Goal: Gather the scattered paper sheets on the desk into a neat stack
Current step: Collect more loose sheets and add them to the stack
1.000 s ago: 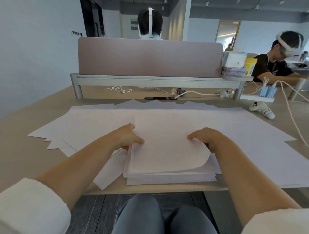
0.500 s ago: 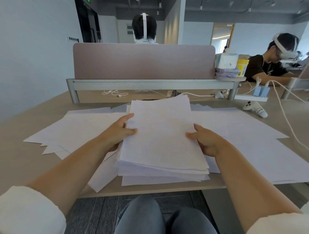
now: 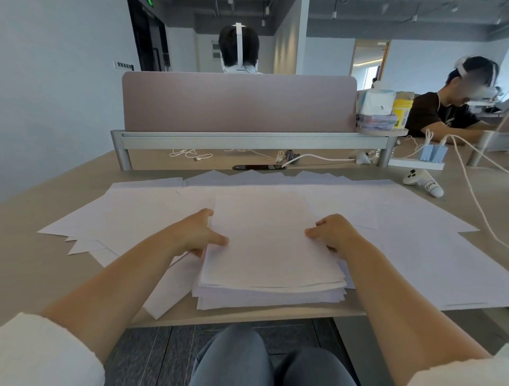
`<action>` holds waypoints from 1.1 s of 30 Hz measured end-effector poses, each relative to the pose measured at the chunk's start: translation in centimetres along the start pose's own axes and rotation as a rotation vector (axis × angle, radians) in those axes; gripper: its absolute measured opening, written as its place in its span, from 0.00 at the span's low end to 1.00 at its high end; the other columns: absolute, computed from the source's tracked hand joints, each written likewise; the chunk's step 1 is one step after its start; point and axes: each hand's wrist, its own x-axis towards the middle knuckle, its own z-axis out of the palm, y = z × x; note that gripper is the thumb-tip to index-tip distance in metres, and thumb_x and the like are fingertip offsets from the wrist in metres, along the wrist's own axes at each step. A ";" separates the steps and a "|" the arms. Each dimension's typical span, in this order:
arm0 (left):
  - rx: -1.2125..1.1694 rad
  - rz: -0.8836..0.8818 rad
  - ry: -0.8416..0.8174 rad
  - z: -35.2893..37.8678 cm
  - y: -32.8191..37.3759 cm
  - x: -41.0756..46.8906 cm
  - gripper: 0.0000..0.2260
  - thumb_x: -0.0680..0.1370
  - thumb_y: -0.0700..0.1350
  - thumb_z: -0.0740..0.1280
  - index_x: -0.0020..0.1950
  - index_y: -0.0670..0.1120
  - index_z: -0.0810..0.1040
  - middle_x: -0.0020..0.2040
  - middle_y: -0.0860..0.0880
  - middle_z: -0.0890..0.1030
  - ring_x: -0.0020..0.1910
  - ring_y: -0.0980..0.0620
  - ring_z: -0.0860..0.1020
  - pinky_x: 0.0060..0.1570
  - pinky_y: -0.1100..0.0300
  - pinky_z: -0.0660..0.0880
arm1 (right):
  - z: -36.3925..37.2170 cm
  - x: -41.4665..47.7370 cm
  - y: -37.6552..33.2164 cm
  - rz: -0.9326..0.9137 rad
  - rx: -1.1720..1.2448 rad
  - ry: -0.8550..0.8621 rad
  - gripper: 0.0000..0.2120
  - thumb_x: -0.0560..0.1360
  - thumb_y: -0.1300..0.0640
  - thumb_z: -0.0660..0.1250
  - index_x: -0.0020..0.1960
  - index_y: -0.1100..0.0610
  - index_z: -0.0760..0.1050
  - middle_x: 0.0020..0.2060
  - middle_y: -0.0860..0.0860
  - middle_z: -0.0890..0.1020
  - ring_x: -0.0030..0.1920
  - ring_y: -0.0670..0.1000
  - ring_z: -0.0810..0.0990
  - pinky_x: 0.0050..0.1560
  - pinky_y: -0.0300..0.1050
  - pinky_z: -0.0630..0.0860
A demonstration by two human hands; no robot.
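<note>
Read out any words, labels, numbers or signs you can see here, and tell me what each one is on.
Nothing can be read for certain.
White controller: dark handwritten marking, too blurred to read.
Yellow tub: label too small to read.
Green sign above the doorway: cut off by the frame edge, unreadable.
Paper stack: only faint print, too faint to read.

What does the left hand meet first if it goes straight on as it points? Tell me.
The paper stack. The left hand points right and away, its thumb already on top, so it would likely push straight into the stack. The right hand grips the opposite edge beyond.
</note>
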 end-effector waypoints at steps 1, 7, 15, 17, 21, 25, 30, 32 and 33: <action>0.070 -0.005 0.013 0.0 -0.1 0.0 0.36 0.74 0.47 0.71 0.76 0.48 0.55 0.69 0.45 0.66 0.53 0.47 0.72 0.45 0.57 0.77 | 0.0 -0.1 -0.1 0.022 -0.002 -0.019 0.09 0.73 0.61 0.70 0.40 0.63 0.71 0.36 0.59 0.77 0.34 0.56 0.75 0.33 0.42 0.72; 0.413 0.009 0.038 0.6 0.4 -0.2 0.38 0.72 0.57 0.70 0.75 0.45 0.55 0.66 0.43 0.66 0.55 0.46 0.72 0.43 0.59 0.75 | 0.1 -0.1 -1.1 0.068 -0.006 -0.063 0.11 0.73 0.59 0.71 0.49 0.66 0.74 0.43 0.60 0.76 0.42 0.57 0.75 0.37 0.43 0.73; 0.570 -0.004 0.006 0.8 0.7 0.0 0.34 0.73 0.60 0.67 0.72 0.45 0.61 0.64 0.43 0.66 0.54 0.47 0.72 0.47 0.60 0.76 | -0.4 0.0 -1.0 0.115 0.135 -0.096 0.15 0.73 0.60 0.70 0.57 0.65 0.74 0.47 0.58 0.77 0.44 0.56 0.77 0.47 0.47 0.76; 0.569 -0.007 0.007 0.7 0.5 0.0 0.34 0.73 0.61 0.67 0.72 0.45 0.62 0.65 0.43 0.65 0.54 0.47 0.73 0.50 0.59 0.77 | -0.6 -0.2 -0.9 0.125 0.173 -0.112 0.15 0.73 0.60 0.70 0.57 0.65 0.74 0.46 0.59 0.78 0.44 0.56 0.77 0.46 0.46 0.75; 0.552 -0.002 0.010 0.7 0.2 0.3 0.35 0.72 0.61 0.68 0.72 0.46 0.62 0.66 0.43 0.64 0.54 0.47 0.73 0.52 0.59 0.77 | -0.5 -0.5 -0.8 0.125 0.274 -0.143 0.13 0.73 0.59 0.71 0.54 0.63 0.74 0.47 0.58 0.79 0.45 0.57 0.78 0.52 0.50 0.78; 0.684 0.028 0.058 0.6 -0.2 0.5 0.37 0.71 0.65 0.66 0.73 0.47 0.62 0.68 0.45 0.66 0.65 0.44 0.68 0.60 0.54 0.68 | -0.1 -1.2 -0.3 0.160 0.385 -0.291 0.08 0.76 0.56 0.67 0.49 0.61 0.76 0.42 0.57 0.82 0.39 0.56 0.81 0.32 0.43 0.78; 0.631 0.018 0.217 -0.6 -2.3 1.1 0.36 0.73 0.67 0.60 0.74 0.46 0.59 0.70 0.44 0.69 0.67 0.41 0.66 0.64 0.50 0.66 | -0.1 -1.6 -0.4 0.092 0.509 -0.342 0.06 0.77 0.59 0.63 0.48 0.62 0.76 0.39 0.57 0.83 0.38 0.55 0.81 0.34 0.45 0.77; 0.584 -0.032 0.198 -0.8 -3.3 1.3 0.33 0.77 0.64 0.54 0.73 0.41 0.60 0.70 0.41 0.68 0.67 0.41 0.68 0.65 0.51 0.65 | -0.2 -2.0 -1.1 0.014 0.668 -0.349 0.07 0.78 0.60 0.61 0.46 0.61 0.76 0.33 0.55 0.83 0.31 0.53 0.82 0.30 0.42 0.79; 0.550 -0.038 0.174 -0.9 -3.5 1.3 0.31 0.79 0.62 0.52 0.72 0.39 0.63 0.71 0.40 0.68 0.67 0.40 0.69 0.66 0.52 0.65 | -0.3 -2.2 -1.6 -0.030 0.751 -0.358 0.08 0.78 0.59 0.60 0.44 0.61 0.76 0.30 0.54 0.83 0.29 0.52 0.82 0.30 0.41 0.79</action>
